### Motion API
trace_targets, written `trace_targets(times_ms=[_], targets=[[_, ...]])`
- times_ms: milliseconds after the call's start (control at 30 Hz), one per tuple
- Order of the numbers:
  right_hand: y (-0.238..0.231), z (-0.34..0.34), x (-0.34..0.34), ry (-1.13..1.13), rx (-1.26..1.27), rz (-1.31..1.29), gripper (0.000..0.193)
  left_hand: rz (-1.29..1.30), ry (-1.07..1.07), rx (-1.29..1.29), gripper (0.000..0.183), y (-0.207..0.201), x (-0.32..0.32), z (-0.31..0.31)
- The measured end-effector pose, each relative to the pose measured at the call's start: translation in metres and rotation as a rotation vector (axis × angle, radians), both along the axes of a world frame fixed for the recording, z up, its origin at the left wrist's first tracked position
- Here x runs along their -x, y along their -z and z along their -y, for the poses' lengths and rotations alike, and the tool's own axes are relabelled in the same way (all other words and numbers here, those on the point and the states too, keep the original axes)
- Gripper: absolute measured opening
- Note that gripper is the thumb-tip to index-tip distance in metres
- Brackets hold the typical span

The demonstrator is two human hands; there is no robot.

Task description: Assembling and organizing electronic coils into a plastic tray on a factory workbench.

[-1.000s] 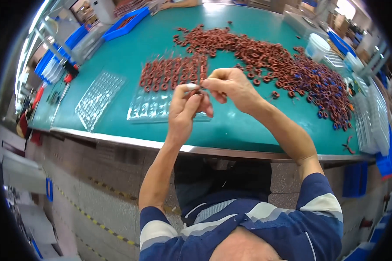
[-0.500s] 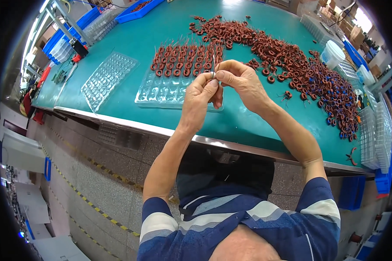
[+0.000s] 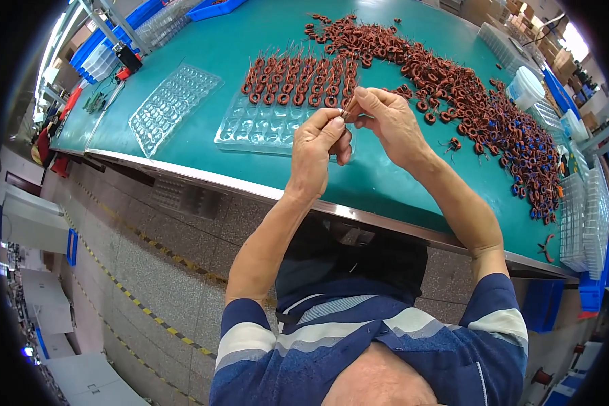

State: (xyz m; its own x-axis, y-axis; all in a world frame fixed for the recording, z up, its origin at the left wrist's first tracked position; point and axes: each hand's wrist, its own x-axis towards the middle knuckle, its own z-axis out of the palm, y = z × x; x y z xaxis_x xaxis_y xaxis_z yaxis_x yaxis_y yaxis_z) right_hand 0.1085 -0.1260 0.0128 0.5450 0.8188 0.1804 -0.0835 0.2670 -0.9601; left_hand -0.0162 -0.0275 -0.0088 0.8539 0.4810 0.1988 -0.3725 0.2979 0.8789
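My left hand is closed in a pinch above the near right part of a clear plastic tray. Between its fingertips is a small copper-coloured wire coil, mostly covered by the fingers. My right hand meets it from the right, thumb and fingers pinched on the coil's thin wire leads. Behind the hands, rows of reddish-brown wire-wound ring coils fill the tray's far part, their leads sticking up. The tray's near pockets hold nothing.
A large heap of loose ring coils spreads across the green table to the right, some with blue parts. Another clear tray lies to the left. Red-handled pliers, stacked trays and a white tub are at the right.
Both hands have shifted slightly right in the picture, and the right hand's fingers have moved up along the wire. The view has moved a little. The tray's rows look the same.
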Motion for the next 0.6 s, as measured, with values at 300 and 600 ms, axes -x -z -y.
trace_targets(times_ms=[300, 600], targets=[[-0.005, 0.001, 0.01, 0.197, 0.114, 0.41, 0.028, -0.09, -0.102, -0.127, 0.018, 0.01, 0.011, -0.014], [-0.008, -0.057, 0.032, 0.039, 0.123, 0.503, 0.012, -0.148, -0.366, -0.533, 0.029, 0.025, 0.037, -0.051]])
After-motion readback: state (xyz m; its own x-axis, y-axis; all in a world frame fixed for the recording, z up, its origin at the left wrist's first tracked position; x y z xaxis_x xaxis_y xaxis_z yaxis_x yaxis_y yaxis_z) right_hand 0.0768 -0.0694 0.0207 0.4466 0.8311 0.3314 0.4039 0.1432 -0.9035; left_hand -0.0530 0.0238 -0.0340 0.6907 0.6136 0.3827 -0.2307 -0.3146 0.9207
